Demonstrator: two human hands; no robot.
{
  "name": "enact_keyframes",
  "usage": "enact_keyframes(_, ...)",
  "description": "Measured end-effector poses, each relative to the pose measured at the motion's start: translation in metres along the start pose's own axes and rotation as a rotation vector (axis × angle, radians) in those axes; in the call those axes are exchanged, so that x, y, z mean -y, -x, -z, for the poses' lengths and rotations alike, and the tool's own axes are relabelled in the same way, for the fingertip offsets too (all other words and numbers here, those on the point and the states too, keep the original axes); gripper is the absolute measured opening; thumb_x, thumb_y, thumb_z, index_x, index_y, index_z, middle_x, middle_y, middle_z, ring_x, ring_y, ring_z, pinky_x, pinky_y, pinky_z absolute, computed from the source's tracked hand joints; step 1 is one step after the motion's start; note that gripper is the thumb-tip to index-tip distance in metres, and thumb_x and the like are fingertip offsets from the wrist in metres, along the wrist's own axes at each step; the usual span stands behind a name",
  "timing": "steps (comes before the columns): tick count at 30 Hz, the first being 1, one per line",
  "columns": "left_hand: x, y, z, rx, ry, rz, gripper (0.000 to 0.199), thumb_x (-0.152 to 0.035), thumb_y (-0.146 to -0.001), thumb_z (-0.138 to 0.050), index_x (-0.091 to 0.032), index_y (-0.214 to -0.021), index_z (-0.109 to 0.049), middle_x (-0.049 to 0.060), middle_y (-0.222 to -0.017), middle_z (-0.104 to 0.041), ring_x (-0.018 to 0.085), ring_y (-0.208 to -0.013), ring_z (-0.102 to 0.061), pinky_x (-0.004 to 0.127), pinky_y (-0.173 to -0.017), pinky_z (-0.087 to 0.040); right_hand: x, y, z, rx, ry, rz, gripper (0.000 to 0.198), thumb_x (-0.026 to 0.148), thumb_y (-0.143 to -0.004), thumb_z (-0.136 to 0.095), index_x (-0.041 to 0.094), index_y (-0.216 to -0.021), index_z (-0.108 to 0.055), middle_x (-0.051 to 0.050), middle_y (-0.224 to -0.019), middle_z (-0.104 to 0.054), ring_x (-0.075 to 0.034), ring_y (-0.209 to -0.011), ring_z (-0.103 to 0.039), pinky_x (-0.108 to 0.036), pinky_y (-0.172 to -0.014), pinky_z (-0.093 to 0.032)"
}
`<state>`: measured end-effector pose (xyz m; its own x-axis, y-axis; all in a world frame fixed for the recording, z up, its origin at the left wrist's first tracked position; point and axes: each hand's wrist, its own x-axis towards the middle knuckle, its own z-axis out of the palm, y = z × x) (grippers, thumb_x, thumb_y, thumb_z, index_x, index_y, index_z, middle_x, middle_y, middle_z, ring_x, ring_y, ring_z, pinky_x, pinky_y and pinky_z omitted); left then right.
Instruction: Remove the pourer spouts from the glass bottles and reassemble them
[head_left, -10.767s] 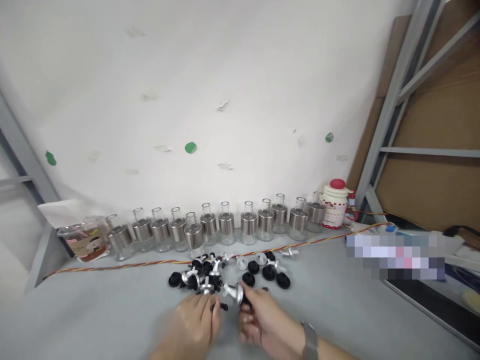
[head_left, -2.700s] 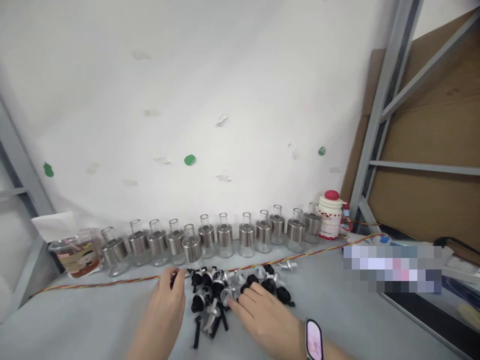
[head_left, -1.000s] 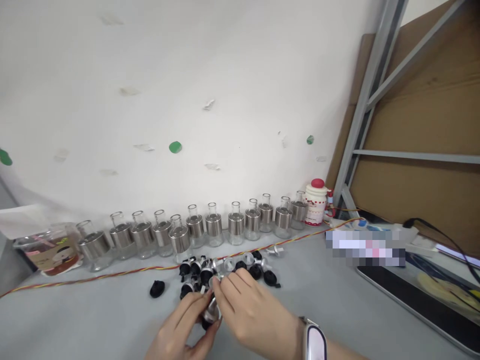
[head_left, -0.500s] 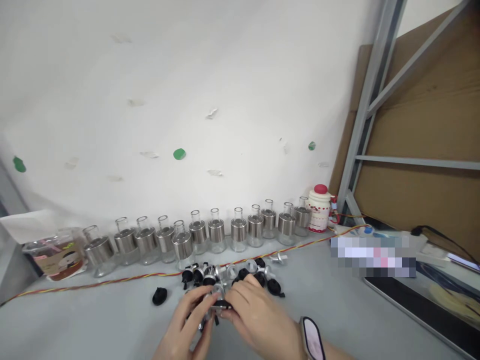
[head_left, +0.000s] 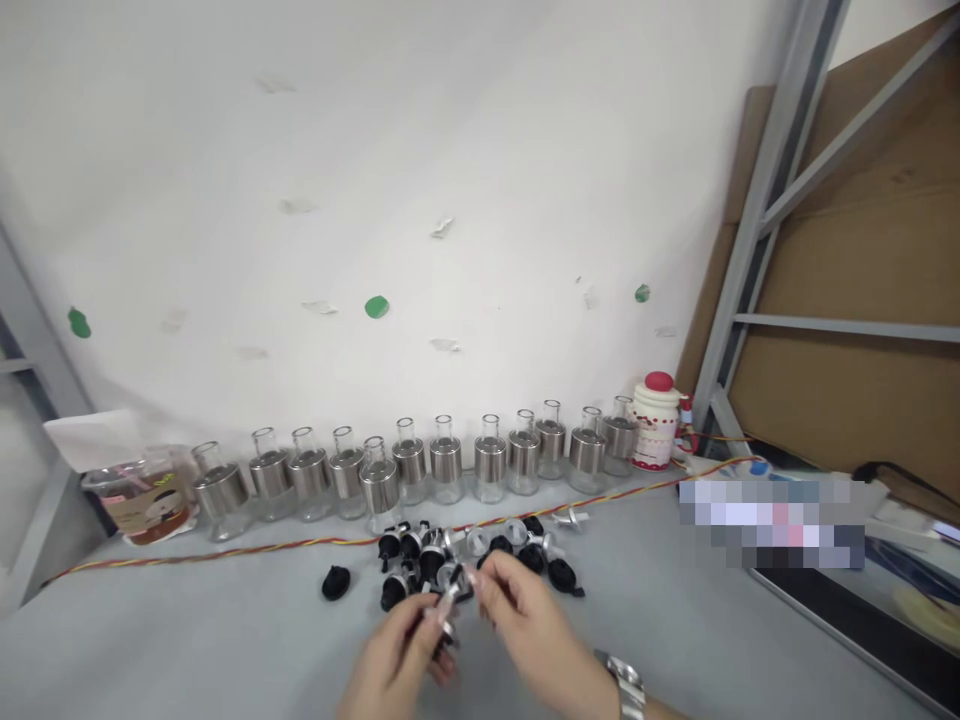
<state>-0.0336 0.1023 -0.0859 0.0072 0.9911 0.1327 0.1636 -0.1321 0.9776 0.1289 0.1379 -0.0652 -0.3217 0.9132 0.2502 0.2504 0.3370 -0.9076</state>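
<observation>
My left hand (head_left: 405, 650) is closed on a black and silver bottle cap (head_left: 450, 598) with a clear part, blurred by motion and partly behind the fingers. Close to its right side, my right hand (head_left: 529, 620) has thumb and fingertips pinched together at the cap's edge. What those fingertips hold is too small to make out. Just beyond both hands lies a loose heap of similar caps (head_left: 431, 562), black, silver and clear. One black cap (head_left: 336, 582) lies apart on the left.
Several glass bottles with metal sleeves (head_left: 379, 487) stand uncapped in a row along the wall. A twisted red-yellow wire (head_left: 270, 548) crosses before them. On the left is a labelled tub (head_left: 150, 510); on the right, a white and red jar (head_left: 655, 425) and a black-edged tray (head_left: 832, 620).
My right hand has drawn slightly right, away from the left, and its wrist has turned. The cap in my left hand is now tilted. The whole view has shifted slightly.
</observation>
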Motion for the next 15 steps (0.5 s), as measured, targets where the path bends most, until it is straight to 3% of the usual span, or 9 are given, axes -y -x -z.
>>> enact_keyframes(2, -0.005, -0.006, 0.007, 0.022, 0.139, 0.176, 0.045, -0.058, -0.072, -0.048, -0.014, -0.071, -0.058, 0.002, -0.057, -0.061, 0.015, -0.044, -0.058, 0.027, -0.045, -0.048, -0.003, -0.008, 0.011, -0.076, 0.06, 0.041, 0.03, 0.037, -0.088, -0.032, 0.019, -0.064, -0.039, 0.005, -0.056, -0.041, -0.01, -0.054, -0.042, -0.02, -0.052, -0.036)
enact_keyframes(7, -0.012, -0.012, 0.019, -0.102, 0.222, 0.079, 0.045, -0.053, -0.065, -0.06, -0.014, -0.089, -0.056, 0.001, -0.066, -0.06, 0.016, -0.057, -0.06, 0.026, -0.047, -0.048, -0.019, -0.027, 0.032, -0.135, 0.46, 0.188, 0.018, 0.022, -0.085, -0.042, 0.017, -0.071, -0.053, -0.001, -0.07, -0.054, -0.015, -0.068, -0.051, -0.025, -0.064, -0.041)
enact_keyframes(11, -0.003, -0.01, 0.011, -0.015, 0.221, 0.089, 0.047, -0.052, -0.066, -0.06, -0.013, -0.092, -0.056, 0.001, -0.064, -0.06, 0.016, -0.059, -0.06, 0.027, -0.052, -0.049, -0.033, -0.03, 0.032, -0.092, 0.532, 0.24, 0.018, 0.014, -0.083, -0.045, 0.018, -0.087, -0.061, -0.004, -0.083, -0.057, -0.018, -0.081, -0.051, -0.03, -0.077, -0.04)
enact_keyframes(15, 0.007, -0.012, 0.006, 0.026, 0.388, 0.199, 0.059, -0.058, -0.063, -0.059, -0.012, -0.099, -0.051, 0.001, -0.06, -0.06, 0.015, -0.046, -0.058, 0.024, -0.039, -0.044, -0.031, -0.028, 0.033, -0.075, 0.633, 0.249, 0.03, 0.015, -0.087, -0.036, 0.017, -0.11, -0.054, -0.006, -0.084, -0.055, -0.018, -0.08, -0.051, -0.032, -0.077, -0.042)
